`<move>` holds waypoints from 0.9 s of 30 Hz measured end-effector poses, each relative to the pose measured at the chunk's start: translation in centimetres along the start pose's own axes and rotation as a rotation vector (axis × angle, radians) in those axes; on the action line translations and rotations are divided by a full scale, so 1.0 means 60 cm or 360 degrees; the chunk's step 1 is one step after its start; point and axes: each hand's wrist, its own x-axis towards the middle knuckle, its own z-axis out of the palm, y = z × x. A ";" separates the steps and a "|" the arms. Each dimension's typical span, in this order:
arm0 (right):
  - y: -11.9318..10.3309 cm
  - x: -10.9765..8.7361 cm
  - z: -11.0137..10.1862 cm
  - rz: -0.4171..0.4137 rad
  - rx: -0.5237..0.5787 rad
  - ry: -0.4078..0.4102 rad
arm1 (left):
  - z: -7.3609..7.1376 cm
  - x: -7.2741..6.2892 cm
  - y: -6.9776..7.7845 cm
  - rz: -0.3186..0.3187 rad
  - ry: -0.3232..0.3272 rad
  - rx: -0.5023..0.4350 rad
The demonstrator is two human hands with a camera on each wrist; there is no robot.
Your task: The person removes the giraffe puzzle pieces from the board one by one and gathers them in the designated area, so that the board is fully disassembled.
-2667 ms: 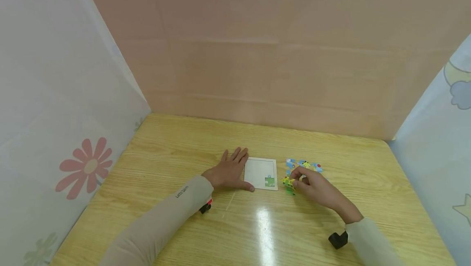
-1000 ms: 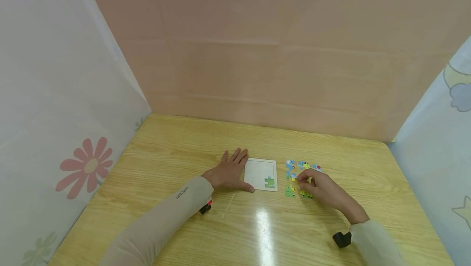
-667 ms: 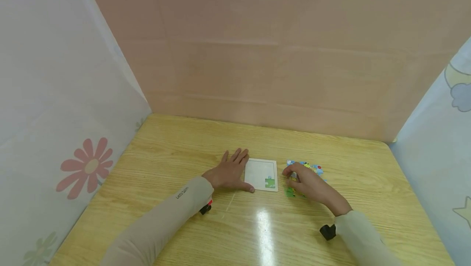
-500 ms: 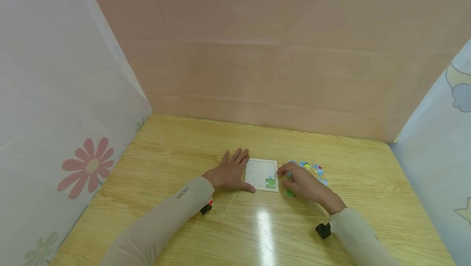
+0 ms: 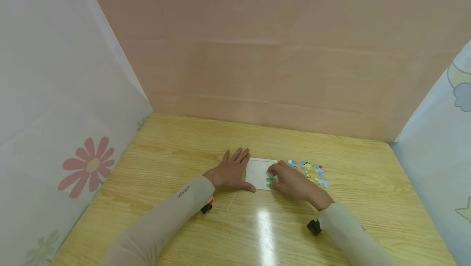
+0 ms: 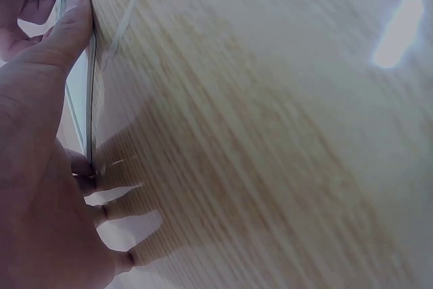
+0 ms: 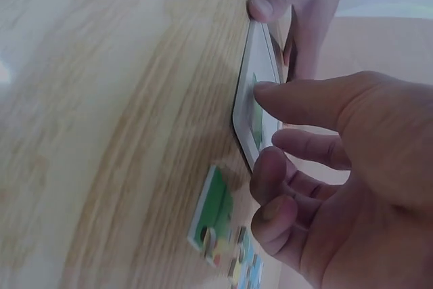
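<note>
A square white puzzle tray (image 5: pixel 255 172) lies on the table. My left hand (image 5: pixel 231 173) rests at its left edge, fingers spread, with the thumb at the near left corner. A green puzzle piece (image 5: pixel 270 181) lies flat in the tray's near right corner. My right hand (image 5: pixel 294 181) reaches over the tray's right edge. In the right wrist view, its thumb (image 7: pixel 304 103) and index fingertip stand apart beside the green piece, while its other fingers bend loosely. No piece shows lifted between them.
Right of the tray lie several loose puzzle pieces, among them a blue one (image 5: pixel 322 182) and a yellow one (image 5: pixel 307 165). Another green piece (image 7: pixel 213 208) lies beneath the right hand. A brown sheet (image 5: pixel 272 53) hangs behind the wooden table (image 5: pixel 184 143).
My right hand has put down a yellow-green piece among the loose ones, then moved left onto the tray's near right corner. My left hand has stayed at the tray's left edge.
</note>
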 end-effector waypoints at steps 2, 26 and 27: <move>-0.002 0.003 0.002 0.0014 -0.0018 -0.0012 | -0.002 0.000 0.002 -0.0005 0.0001 0.0007; -0.012 0.009 0.006 0.0091 -0.0063 0.0035 | -0.002 0.001 0.004 -0.0003 0.0009 0.0022; -0.012 0.008 0.006 0.0086 -0.0060 0.0037 | -0.002 0.001 0.003 -0.0002 0.0005 0.0025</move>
